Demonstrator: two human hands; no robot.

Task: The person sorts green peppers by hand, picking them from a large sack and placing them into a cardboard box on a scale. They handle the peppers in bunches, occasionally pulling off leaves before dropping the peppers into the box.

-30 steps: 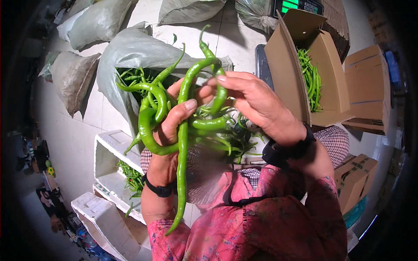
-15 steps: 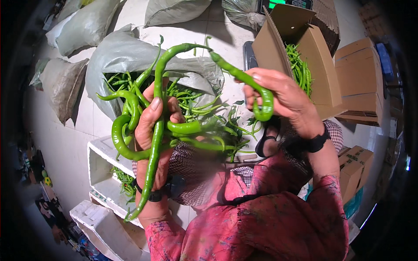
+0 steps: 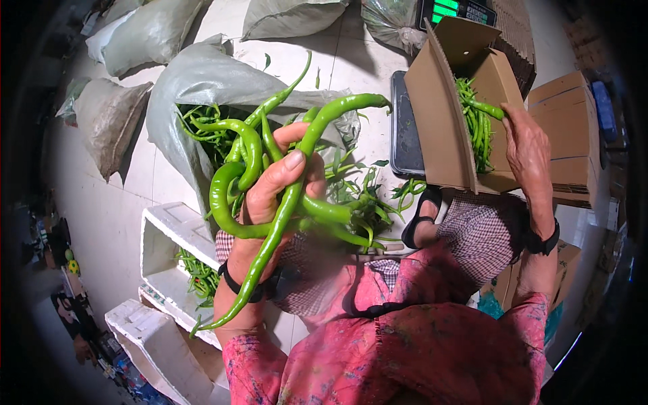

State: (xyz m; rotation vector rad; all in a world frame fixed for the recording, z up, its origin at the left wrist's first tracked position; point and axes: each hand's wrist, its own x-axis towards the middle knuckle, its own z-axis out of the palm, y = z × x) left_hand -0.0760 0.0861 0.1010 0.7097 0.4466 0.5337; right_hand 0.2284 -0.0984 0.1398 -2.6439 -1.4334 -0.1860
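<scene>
A bunch of long green chili peppers (image 3: 291, 202) is gripped in my left hand (image 3: 273, 185), the thumb pressed over one long curved pepper. My right hand (image 3: 528, 145) reaches over the open cardboard box (image 3: 432, 115) on the right, holding one green chili pepper (image 3: 484, 106) by its end between the fingertips. Below that pepper lies a heap of green peppers (image 3: 478, 138) inside the box. Behind my left hand, more peppers (image 3: 202, 125) spill from the mouth of a pale plastic sack (image 3: 182, 88).
A black scale platform (image 3: 405, 128) is beside the box, its lit display (image 3: 445, 10) beyond. White foam boxes (image 3: 175, 233) stand at the left, one holding peppers. Full sacks (image 3: 111, 125) lie farther left. Loose peppers and leaves (image 3: 371, 202) are on the floor near my foot (image 3: 424, 226).
My right hand has moved right, from beside the bunch to over the cardboard box, carrying a pepper. My left hand keeps its hold on the bunch. The whole view has shifted slightly.
</scene>
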